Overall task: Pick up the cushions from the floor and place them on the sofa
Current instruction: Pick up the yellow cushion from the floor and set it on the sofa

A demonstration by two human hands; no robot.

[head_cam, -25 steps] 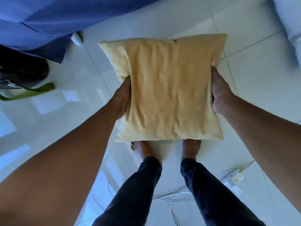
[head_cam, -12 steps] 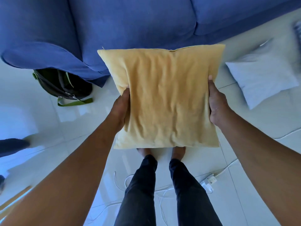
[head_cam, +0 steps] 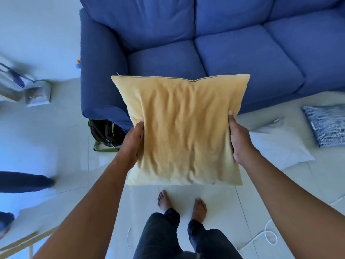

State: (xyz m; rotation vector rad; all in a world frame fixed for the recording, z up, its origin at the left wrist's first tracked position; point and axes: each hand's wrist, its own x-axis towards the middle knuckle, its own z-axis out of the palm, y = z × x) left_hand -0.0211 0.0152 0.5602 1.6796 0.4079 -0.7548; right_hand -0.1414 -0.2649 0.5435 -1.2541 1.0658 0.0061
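I hold a square yellow cushion (head_cam: 183, 128) in the air in front of me, above the floor and just short of the blue sofa (head_cam: 233, 53). My left hand (head_cam: 133, 143) grips its left edge and my right hand (head_cam: 240, 139) grips its right edge. On the white tiled floor to the right lie a white cushion (head_cam: 280, 146) and a blue-and-white patterned cushion (head_cam: 326, 126). The sofa seat beyond the yellow cushion is bare.
A black bag with green straps (head_cam: 106, 135) sits on the floor against the sofa's left arm. White cables (head_cam: 267, 234) trail over the tiles at lower right. Another person's dark sleeve or leg (head_cam: 24, 181) shows at the left edge. My bare feet (head_cam: 182, 204) stand below the cushion.
The view has tilted up from the floor to the sofa, so more of the seat shows. The yellow cushion has risen with both hands still on its edges.
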